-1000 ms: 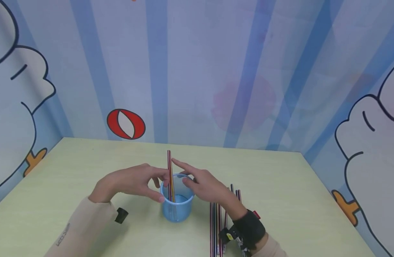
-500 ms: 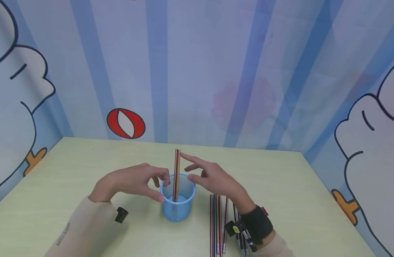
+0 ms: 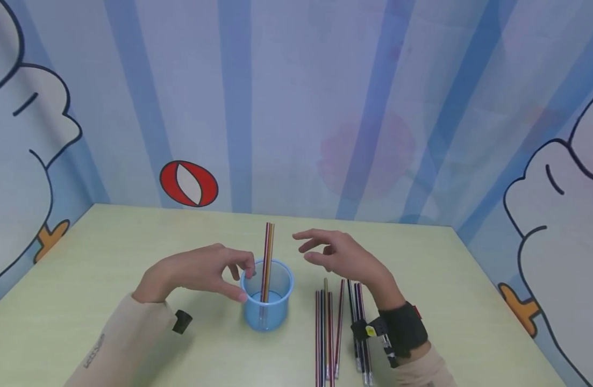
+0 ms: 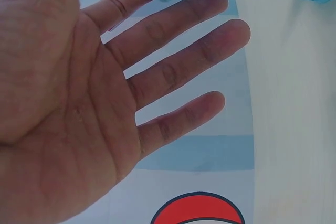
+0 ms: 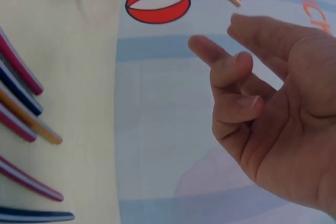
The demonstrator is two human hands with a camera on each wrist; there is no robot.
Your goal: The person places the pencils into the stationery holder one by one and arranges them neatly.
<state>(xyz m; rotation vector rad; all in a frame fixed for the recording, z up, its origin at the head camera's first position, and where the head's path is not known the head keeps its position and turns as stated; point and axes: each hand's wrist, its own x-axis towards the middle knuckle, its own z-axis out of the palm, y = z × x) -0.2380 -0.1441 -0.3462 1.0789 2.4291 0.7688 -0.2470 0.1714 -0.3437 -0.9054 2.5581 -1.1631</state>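
A light-blue mesh pen holder [image 3: 272, 318] stands upright on the table, its mesh also showing at the top of the left wrist view. Two or three striped pencils [image 3: 269, 252], dark red and yellow, lean upright in it. My left hand [image 3: 204, 270] holds the holder's left rim between index finger and thumb; its other fingers are stretched out. To the right of the holder, my right hand [image 3: 347, 258] hovers in the air with loosely bent fingers and nothing in them. Below it, several striped pencils [image 3: 329, 333] lie side by side on the table.
The pale yellow table [image 3: 180, 226] ends at a blue striped backdrop [image 3: 296, 107] with cartoon prints. More dark pencils [image 3: 358, 301] lie partly under the right wrist's camera strap [image 3: 402, 328].
My right hand has let go of the pencils and moved right and away. The pencils in the holder have shifted right. The left hand stays at the rim.
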